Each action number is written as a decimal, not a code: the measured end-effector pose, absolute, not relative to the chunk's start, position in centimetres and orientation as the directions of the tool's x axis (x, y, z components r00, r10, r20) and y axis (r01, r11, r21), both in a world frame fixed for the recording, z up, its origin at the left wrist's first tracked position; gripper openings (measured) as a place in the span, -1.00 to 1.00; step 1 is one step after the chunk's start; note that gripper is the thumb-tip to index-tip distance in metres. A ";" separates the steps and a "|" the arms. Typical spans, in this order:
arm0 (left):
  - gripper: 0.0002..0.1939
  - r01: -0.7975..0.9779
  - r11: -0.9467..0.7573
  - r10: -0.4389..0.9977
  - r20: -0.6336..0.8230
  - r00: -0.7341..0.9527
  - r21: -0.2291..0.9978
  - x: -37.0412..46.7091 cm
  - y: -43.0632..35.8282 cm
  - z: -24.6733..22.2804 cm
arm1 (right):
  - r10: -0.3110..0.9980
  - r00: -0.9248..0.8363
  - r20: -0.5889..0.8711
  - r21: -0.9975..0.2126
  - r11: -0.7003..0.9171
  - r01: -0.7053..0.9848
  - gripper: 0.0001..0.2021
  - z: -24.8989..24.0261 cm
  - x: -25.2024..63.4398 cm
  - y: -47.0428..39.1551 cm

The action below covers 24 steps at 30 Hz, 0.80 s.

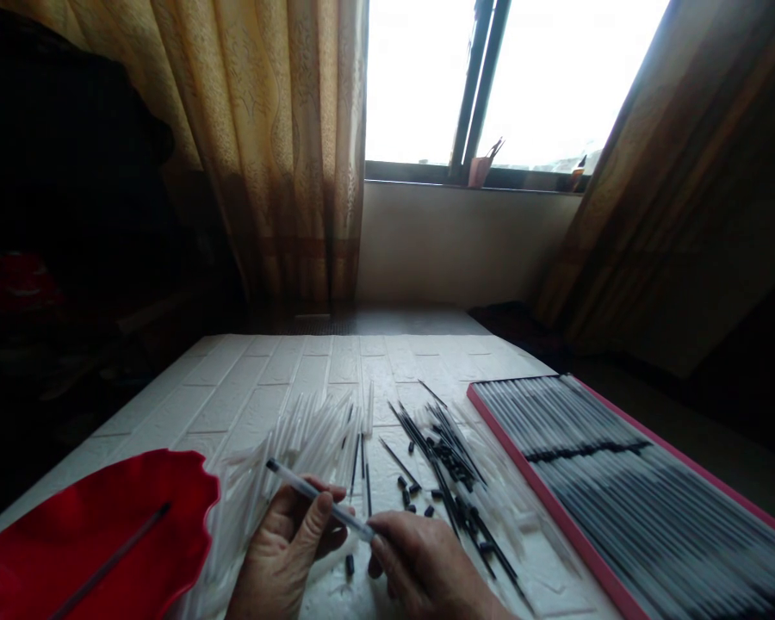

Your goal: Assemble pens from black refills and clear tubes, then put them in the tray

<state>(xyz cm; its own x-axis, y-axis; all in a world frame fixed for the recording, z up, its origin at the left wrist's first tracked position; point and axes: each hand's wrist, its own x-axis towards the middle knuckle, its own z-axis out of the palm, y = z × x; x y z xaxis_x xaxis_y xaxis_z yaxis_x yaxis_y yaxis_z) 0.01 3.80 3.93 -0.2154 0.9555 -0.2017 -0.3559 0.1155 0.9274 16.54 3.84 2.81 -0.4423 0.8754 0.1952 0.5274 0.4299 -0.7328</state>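
Note:
A pen (297,484) with a pale see-through barrel and a dark upper end slants between my hands. My left hand (277,542) grips it around the middle with thumb and fingers. At the pen's lower right end, my right hand (426,560) pinches the whitish tip between thumb and fingers. Below the pen lies a small black plug (350,565). Clear pen barrels (310,422) are heaped just beyond my left hand. Black ink refills (426,448) lie scattered beyond my right hand, with several black plugs (452,465) among them.
On the left stands a red wavy-edged dish (187,508) with one pen (116,560) in it. A pink-edged box (523,465) full of pens in rows lies to the right. The white brick-patterned table (245,379) reaches toward a window and curtains (284,129).

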 end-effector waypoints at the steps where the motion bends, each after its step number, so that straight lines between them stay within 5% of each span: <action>1: -0.48 -0.349 0.120 0.956 -0.203 -0.212 0.929 -0.1 3.9 3.7 | 0.875 -0.436 0.211 -0.718 0.441 0.538 -0.69 2.4 16.5 3.9; 10: -0.44 -0.354 0.142 0.961 -0.215 -0.176 0.925 -0.4 4.2 2.4 | 0.830 -0.322 0.457 -0.634 0.557 0.536 -0.64 -1.3 15.6 3.7; 24: -0.43 -0.392 0.130 0.952 -0.226 -0.207 0.911 0.6 3.7 3.2 | 0.809 -0.369 0.458 -0.577 0.586 0.569 -0.69 -1.7 15.4 3.1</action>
